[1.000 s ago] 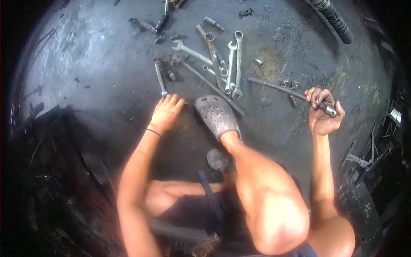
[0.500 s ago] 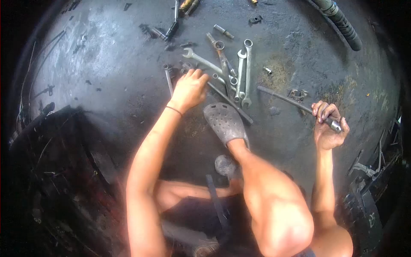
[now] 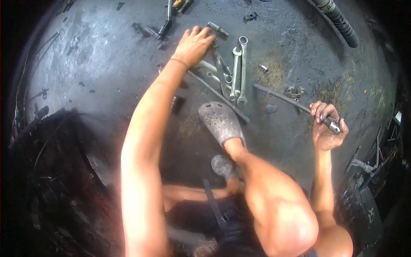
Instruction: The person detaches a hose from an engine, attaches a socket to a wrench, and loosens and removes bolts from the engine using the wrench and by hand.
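My left hand (image 3: 195, 46) reaches palm down over the far end of the tools, fingers extended and slightly apart. Its fingertips are close to a metal socket piece (image 3: 218, 29); whether they touch it I cannot tell. Under and beside this hand lie several combination wrenches (image 3: 242, 70), partly covered, and a long thin rod (image 3: 218, 96). In my right hand (image 3: 327, 126), closed fingers grip a long steel bar (image 3: 284, 97) near its thick end. The bar slants away to the left, over the floor.
My grey clog (image 3: 220, 122) stands just below the wrenches. A dark socket (image 3: 175, 103) lies beside my left forearm. More tools (image 3: 165, 26) are at the far left, a metal clamp-like part (image 3: 294, 91) beyond the bar, and a thick hose or pipe (image 3: 338, 23) at the far right.
My left hand has moved forward, away from me, from the near side of the wrenches to their far end. My right hand keeps its hold on the bar, nearly still.
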`<state>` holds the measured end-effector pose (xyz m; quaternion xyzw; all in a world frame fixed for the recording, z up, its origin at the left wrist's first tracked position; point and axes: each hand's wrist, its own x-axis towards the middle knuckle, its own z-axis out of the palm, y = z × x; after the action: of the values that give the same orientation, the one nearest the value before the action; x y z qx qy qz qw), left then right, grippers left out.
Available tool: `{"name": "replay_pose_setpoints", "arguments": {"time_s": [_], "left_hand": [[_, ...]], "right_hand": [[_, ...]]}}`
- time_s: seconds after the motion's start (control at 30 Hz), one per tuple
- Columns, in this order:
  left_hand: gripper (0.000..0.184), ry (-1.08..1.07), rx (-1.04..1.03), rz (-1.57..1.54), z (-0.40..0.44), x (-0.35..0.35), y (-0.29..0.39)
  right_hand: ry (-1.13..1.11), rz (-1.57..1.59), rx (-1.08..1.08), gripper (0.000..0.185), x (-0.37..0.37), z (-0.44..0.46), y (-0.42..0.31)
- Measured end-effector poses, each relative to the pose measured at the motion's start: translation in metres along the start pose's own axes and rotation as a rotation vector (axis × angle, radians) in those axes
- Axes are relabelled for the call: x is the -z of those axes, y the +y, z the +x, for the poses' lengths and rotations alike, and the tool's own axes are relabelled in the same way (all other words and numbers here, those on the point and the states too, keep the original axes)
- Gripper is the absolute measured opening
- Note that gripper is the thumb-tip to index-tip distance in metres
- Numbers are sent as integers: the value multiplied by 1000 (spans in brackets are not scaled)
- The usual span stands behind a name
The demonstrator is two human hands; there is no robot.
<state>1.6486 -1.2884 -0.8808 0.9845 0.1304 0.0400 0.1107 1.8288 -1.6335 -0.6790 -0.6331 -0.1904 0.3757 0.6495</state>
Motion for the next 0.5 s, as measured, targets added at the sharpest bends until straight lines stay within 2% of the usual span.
{"name": "replay_pose_setpoints", "arguments": {"time_s": [0.1, 0.2, 0.23, 0.33, 0.37, 0.43, 0.47, 0.5], "left_hand": [[39, -254, -120, 66, 16, -1, -7], [36, -286, -186, 105, 20, -1, -11], [33, -206, -218, 141, 16, -2, -13], [31, -257, -164, 134, 11, 5, -12], [29, -317, -167, 149, 11, 9, -12], [30, -194, -220, 171, 5, -2, -22], [33, -440, -180, 105, 8, 21, -15], [38, -701, -60, 43, 14, 40, -15]], "right_hand": [[15, 14, 9, 53, 1, -2, 1], [36, 33, 22, 53, 5, -3, 6], [30, 40, 27, 53, 4, -3, 6], [76, 75, 59, 53, -3, 0, 8], [95, 173, 74, 53, -8, 0, 9], [118, 387, 52, 52, -16, 4, 4], [195, 410, 37, 48, -27, 5, -5], [101, 392, 36, 42, -32, 5, -11]]}}
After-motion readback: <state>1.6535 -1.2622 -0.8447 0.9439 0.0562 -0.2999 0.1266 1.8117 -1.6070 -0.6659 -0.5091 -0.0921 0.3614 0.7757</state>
